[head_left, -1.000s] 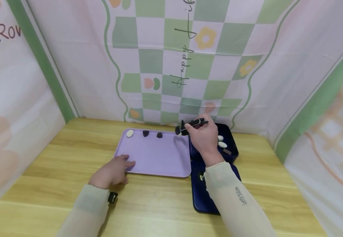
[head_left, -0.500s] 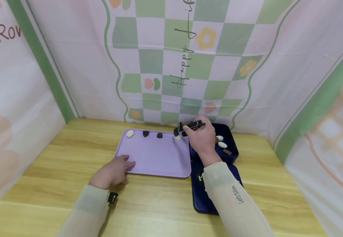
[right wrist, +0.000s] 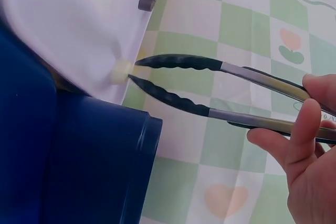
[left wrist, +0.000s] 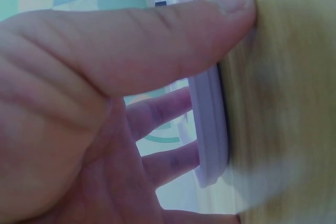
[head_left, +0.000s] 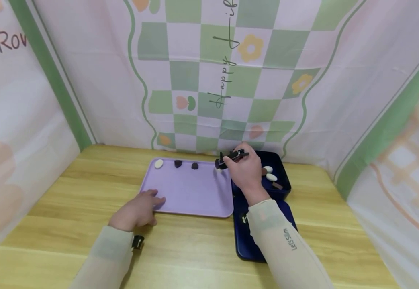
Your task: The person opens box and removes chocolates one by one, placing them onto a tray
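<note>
My right hand (head_left: 246,170) grips a pair of tongs (right wrist: 220,90) with black scalloped tips over the tray's back right corner. Those tips stand slightly apart, right at a small pale piece (right wrist: 122,72) on the lilac tray (head_left: 191,192); whether they touch it I cannot tell. Along the tray's back edge lie a white oval piece (head_left: 158,163) and two dark pieces, one left (head_left: 178,163) and one right (head_left: 195,165). My left hand (head_left: 138,208) rests at the tray's front left corner, fingers spread, with the thumb (left wrist: 210,19) outside the rim.
Right of the tray stands a dark blue box (head_left: 283,176) holding white ovals (head_left: 271,177) and brown pieces (head_left: 277,185). In front of it lies a blue lid-like part (head_left: 249,245), partly under my right forearm. A checkered cloth (head_left: 216,80) hangs behind the wooden table (head_left: 180,253).
The tongs have come down to the tray's back right corner, where the pale piece from their tips now lies. Their tips shifted slightly over it. My left hand has stayed put.
</note>
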Tool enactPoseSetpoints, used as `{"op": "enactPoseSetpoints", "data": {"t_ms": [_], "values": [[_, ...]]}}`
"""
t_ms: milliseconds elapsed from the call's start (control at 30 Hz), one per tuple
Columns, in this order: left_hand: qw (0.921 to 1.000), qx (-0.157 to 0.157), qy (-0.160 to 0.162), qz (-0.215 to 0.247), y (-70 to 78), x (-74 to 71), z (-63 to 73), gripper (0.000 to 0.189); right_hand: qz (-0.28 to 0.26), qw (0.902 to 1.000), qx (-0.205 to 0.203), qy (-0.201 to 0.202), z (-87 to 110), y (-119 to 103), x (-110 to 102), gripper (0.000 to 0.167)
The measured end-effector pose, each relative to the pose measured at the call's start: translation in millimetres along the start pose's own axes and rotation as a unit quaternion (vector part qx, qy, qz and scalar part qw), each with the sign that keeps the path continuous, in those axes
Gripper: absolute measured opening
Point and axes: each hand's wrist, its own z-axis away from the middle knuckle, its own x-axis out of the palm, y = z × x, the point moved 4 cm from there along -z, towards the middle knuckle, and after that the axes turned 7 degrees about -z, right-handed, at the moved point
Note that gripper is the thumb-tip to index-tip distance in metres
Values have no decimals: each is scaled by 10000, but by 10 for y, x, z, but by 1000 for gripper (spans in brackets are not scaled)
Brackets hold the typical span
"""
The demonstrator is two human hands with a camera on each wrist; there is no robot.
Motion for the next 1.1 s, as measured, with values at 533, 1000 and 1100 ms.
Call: {"op": "enactPoseSetpoints", "data": {"t_ms": [533,1000,1100], "values": [[10000,53,6,-45,18,-3,-8,69,-629,9913,821,809,133,-31,-483,44],[10000,34,48,-73,24,-5,-9,69,-475,9746,1530,1563,252,-52,-1168,60],[9999,39,88,-31,20,0,-10,69,-128,9796,1368,1469,249,-37,-1154,63]]}}
